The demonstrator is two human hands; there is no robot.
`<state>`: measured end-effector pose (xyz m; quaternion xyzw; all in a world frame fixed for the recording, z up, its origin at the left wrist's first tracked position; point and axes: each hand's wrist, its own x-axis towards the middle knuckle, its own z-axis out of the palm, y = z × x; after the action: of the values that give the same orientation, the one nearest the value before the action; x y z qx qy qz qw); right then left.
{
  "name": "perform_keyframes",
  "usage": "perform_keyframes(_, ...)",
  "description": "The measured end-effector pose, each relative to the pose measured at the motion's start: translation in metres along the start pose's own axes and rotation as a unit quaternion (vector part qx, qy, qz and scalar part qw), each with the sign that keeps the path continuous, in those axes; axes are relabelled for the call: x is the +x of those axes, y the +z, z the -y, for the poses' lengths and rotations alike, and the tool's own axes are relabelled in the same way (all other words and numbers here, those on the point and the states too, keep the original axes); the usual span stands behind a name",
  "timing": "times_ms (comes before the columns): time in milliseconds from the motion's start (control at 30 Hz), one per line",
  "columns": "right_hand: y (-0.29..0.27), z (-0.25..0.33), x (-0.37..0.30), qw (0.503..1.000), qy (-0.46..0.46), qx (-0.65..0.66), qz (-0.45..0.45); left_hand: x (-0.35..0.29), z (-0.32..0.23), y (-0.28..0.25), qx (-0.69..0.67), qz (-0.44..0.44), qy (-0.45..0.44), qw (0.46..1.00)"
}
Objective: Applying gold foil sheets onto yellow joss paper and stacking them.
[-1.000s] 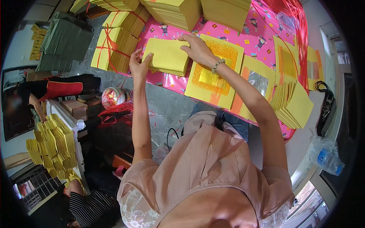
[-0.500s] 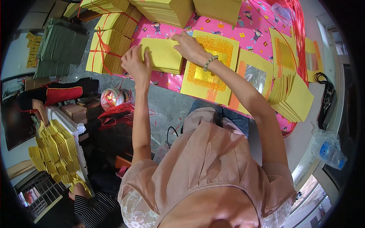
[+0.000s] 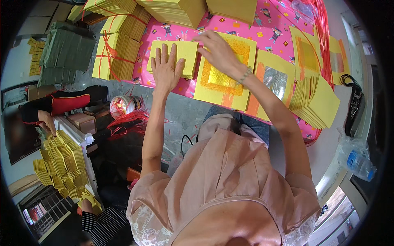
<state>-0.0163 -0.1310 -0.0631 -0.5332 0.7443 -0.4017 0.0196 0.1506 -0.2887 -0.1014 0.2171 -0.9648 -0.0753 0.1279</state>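
My left hand (image 3: pixel 166 67) lies flat, fingers spread, on a small stack of plain yellow paper (image 3: pixel 183 53) on the pink patterned cloth (image 3: pixel 262 26). My right hand (image 3: pixel 216 50) reaches over the top right corner of that stack, fingers curled at its edge, a bracelet on the wrist. Just right of the stack lies a yellow sheet with a gold foil square (image 3: pixel 223 78), partly under my right forearm. Whether the right fingers pinch a sheet is hidden.
A sheet with silver foil (image 3: pixel 276 80) and a fanned pile of yellow sheets (image 3: pixel 316 102) lie to the right. Tied yellow bundles (image 3: pixel 115 53) stand at the left, more stacks behind. Another person's hand (image 3: pixel 47 121) works folded yellow papers (image 3: pixel 61 164) at lower left. A plastic bottle (image 3: pixel 356 160) lies right.
My left hand has gone from raised at the stack's left edge to lying flat on top of it. My right hand stays at the stack's upper right corner.
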Motion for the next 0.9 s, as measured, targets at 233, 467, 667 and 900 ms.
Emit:
perform_keyframes(233,-0.068,0.004,-0.089,0.998,0.056,0.033,0.010,0.007,0.000,-0.015,-0.006,-0.034,0.017,0.999)
perform_keyframes(467,-0.089,0.037,-0.155,0.996,0.061,-0.003,0.060,0.015,-0.035,-0.053,-0.069,-0.096,0.099,0.988)
perform_keyframes(667,-0.085,0.050,-0.174,0.994,0.003,-0.095,0.057,-0.014,-0.086,-0.082,-0.211,0.079,0.229,0.947)
perform_keyframes(900,-0.078,0.043,-0.179,0.996,-0.022,-0.088,0.012,-0.037,-0.096,-0.062,-0.198,0.164,0.287,0.923)
